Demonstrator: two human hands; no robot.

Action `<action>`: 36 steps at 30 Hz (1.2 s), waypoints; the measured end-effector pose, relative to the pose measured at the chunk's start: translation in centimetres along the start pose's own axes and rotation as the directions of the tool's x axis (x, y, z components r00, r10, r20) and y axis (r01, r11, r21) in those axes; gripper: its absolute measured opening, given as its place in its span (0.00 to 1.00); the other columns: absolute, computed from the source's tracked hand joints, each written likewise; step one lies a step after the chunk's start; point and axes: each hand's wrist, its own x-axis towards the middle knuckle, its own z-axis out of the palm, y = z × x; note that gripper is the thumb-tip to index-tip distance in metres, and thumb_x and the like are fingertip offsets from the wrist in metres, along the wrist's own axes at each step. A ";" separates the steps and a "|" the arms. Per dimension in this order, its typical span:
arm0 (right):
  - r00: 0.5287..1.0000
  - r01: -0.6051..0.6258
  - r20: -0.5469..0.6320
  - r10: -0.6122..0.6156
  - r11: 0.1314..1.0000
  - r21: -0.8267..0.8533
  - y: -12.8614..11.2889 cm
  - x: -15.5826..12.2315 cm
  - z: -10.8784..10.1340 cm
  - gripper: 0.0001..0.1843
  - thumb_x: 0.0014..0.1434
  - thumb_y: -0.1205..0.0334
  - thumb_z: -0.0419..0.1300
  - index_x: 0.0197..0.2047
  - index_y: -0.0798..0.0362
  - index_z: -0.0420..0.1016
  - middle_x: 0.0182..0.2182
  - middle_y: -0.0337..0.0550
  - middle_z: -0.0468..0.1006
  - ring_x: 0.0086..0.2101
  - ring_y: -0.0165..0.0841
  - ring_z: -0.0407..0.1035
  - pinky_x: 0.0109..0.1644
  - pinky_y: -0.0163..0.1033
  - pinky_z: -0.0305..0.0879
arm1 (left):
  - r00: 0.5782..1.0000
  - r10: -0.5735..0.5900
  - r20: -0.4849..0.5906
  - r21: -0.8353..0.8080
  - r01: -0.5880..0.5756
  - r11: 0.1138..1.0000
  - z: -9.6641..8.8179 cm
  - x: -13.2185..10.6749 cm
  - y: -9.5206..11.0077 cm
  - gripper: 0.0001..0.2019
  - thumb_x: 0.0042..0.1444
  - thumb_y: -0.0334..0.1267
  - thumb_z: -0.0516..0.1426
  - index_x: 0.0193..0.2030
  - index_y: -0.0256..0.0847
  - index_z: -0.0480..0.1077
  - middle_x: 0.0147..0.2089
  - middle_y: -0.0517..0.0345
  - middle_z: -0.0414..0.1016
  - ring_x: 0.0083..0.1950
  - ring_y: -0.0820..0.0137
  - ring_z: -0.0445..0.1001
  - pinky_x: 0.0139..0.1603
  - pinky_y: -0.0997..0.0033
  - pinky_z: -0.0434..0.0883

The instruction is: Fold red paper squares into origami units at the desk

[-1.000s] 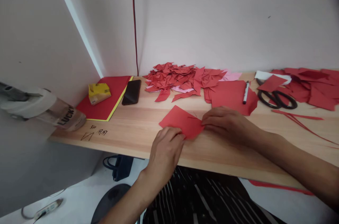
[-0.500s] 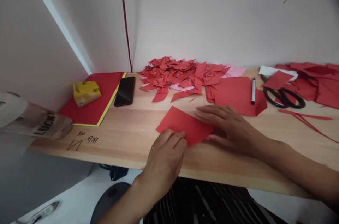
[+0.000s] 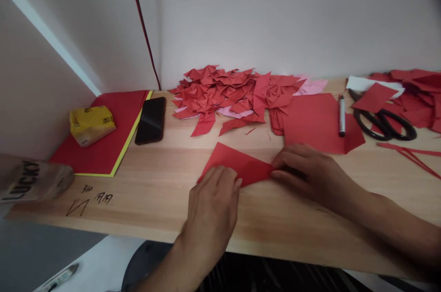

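Note:
A folded red paper sheet (image 3: 241, 163) lies on the wooden table (image 3: 155, 181) in front of me. My left hand (image 3: 213, 204) rests flat on its near left corner, fingers stretched and close together. My right hand (image 3: 310, 172) presses down on the sheet's right end with its fingertips curled onto the edge. Behind the sheet is a heap of folded red paper pieces (image 3: 227, 94), with some pink ones among them. A stack of flat red sheets (image 3: 310, 122) lies to the right of the heap, with a black marker (image 3: 342, 115) on it.
Black scissors (image 3: 382, 122) and red paper scraps (image 3: 413, 94) sit at the far right. A black phone (image 3: 150, 120), a red-and-yellow folder (image 3: 110, 140) with a yellow packet (image 3: 90, 123) on it, and a "LUCKY" wrapped object (image 3: 34, 179) are at the left. A red cable (image 3: 143, 25) runs up the wall.
My right hand slid from the sheet's top to its right end, and the sheet now looks narrower. My left hand stayed on the near corner. The camera tilted down and to the left.

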 end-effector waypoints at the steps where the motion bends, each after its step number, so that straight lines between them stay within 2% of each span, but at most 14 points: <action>1: 1.000 -0.009 -0.007 0.009 1.000 -0.004 0.0 0.1 0.0 0.11 0.68 0.58 0.55 0.35 0.52 0.73 0.32 0.43 0.76 0.33 0.34 0.70 0.39 0.41 0.62 | 1.000 -0.008 -0.002 -0.004 0.008 1.000 0.0 0.0 0.0 0.09 0.66 0.31 0.50 0.33 0.39 0.64 0.31 0.59 0.68 0.33 0.70 0.66 0.33 0.68 0.64; 4: 0.999 -0.031 -0.021 0.031 0.999 -0.014 0.1 0.2 0.1 0.12 0.69 0.59 0.53 0.34 0.52 0.72 0.31 0.42 0.76 0.32 0.35 0.70 0.38 0.41 0.61 | 1.000 -0.021 -0.017 -0.015 0.020 1.000 0.1 0.0 -0.1 0.07 0.66 0.30 0.50 0.36 0.39 0.66 0.32 0.59 0.71 0.34 0.70 0.69 0.34 0.68 0.66; 9: 0.998 -0.030 0.048 0.030 0.999 -0.014 0.0 0.4 0.1 0.13 0.68 0.54 0.54 0.34 0.52 0.71 0.32 0.43 0.75 0.33 0.36 0.69 0.39 0.43 0.61 | 0.998 -0.034 -0.061 0.012 0.035 0.999 0.4 0.1 -0.2 0.05 0.65 0.29 0.51 0.40 0.39 0.67 0.32 0.59 0.73 0.33 0.70 0.72 0.34 0.69 0.69; 11: 0.998 -0.037 0.053 0.039 0.999 -0.040 0.0 0.4 0.1 0.14 0.69 0.55 0.53 0.33 0.52 0.71 0.32 0.43 0.75 0.33 0.36 0.68 0.40 0.43 0.61 | 0.996 -0.034 -0.081 0.033 0.037 0.999 0.5 0.2 -0.2 0.05 0.65 0.30 0.52 0.44 0.39 0.67 0.34 0.58 0.75 0.33 0.69 0.73 0.33 0.69 0.70; 14: 0.997 -0.050 0.055 0.054 0.996 -0.081 -0.2 0.5 0.3 0.14 0.69 0.57 0.52 0.33 0.52 0.71 0.32 0.43 0.74 0.33 0.36 0.68 0.41 0.44 0.60 | 0.992 -0.044 -0.114 0.077 0.053 0.996 0.6 0.2 -0.2 0.14 0.65 0.32 0.53 0.56 0.40 0.64 0.36 0.57 0.76 0.34 0.68 0.76 0.32 0.68 0.73; 16: 0.997 -0.050 0.055 0.056 0.993 -0.109 -0.3 0.5 0.3 0.14 0.70 0.59 0.51 0.32 0.52 0.70 0.30 0.42 0.73 0.33 0.36 0.67 0.41 0.44 0.59 | 0.993 -0.046 -0.111 0.112 0.058 0.992 0.6 0.1 -0.3 0.18 0.64 0.31 0.54 0.60 0.40 0.62 0.36 0.57 0.76 0.33 0.68 0.76 0.31 0.68 0.74; 20: 0.997 -0.049 0.045 0.058 0.982 -0.181 -0.7 0.6 0.2 0.16 0.69 0.61 0.50 0.28 0.52 0.65 0.27 0.42 0.69 0.30 0.35 0.62 0.39 0.44 0.56 | 0.996 0.014 -0.090 0.165 0.001 0.986 0.7 0.1 -0.5 0.18 0.61 0.26 0.55 0.57 0.41 0.65 0.38 0.57 0.78 0.34 0.67 0.77 0.33 0.67 0.76; 24: 0.998 -0.034 0.043 0.044 0.977 -0.212 -0.8 0.6 0.2 0.15 0.68 0.63 0.50 0.28 0.51 0.65 0.27 0.42 0.68 0.30 0.35 0.62 0.38 0.44 0.55 | 0.994 0.014 -0.110 0.134 0.001 0.991 0.9 0.0 -0.6 0.15 0.60 0.25 0.55 0.52 0.41 0.68 0.37 0.56 0.77 0.36 0.65 0.77 0.36 0.64 0.77; 32: 0.999 0.006 0.040 0.004 0.970 -0.242 -1.2 0.6 0.1 0.12 0.65 0.67 0.52 0.28 0.50 0.63 0.27 0.43 0.70 0.30 0.38 0.65 0.38 0.46 0.57 | 0.991 0.058 -0.121 0.146 -0.040 0.989 0.9 0.0 -0.6 0.17 0.59 0.22 0.55 0.53 0.39 0.69 0.37 0.54 0.76 0.36 0.66 0.76 0.37 0.64 0.78; 34: 0.999 0.006 0.043 0.005 0.967 -0.253 -1.3 0.5 0.1 0.12 0.66 0.67 0.51 0.29 0.50 0.65 0.29 0.43 0.71 0.31 0.38 0.66 0.39 0.47 0.58 | 0.990 0.057 -0.126 0.151 -0.038 0.988 1.0 0.0 -0.5 0.17 0.59 0.22 0.55 0.53 0.39 0.70 0.36 0.54 0.75 0.35 0.67 0.75 0.36 0.65 0.77; 36: 0.999 0.008 0.049 0.003 0.974 -0.228 -1.3 0.3 0.2 0.09 0.65 0.67 0.51 0.35 0.51 0.70 0.32 0.44 0.73 0.33 0.38 0.67 0.40 0.47 0.59 | 0.991 0.059 -0.123 0.166 -0.038 0.985 1.0 0.0 -0.5 0.16 0.59 0.22 0.55 0.53 0.39 0.70 0.35 0.55 0.75 0.35 0.67 0.74 0.36 0.65 0.77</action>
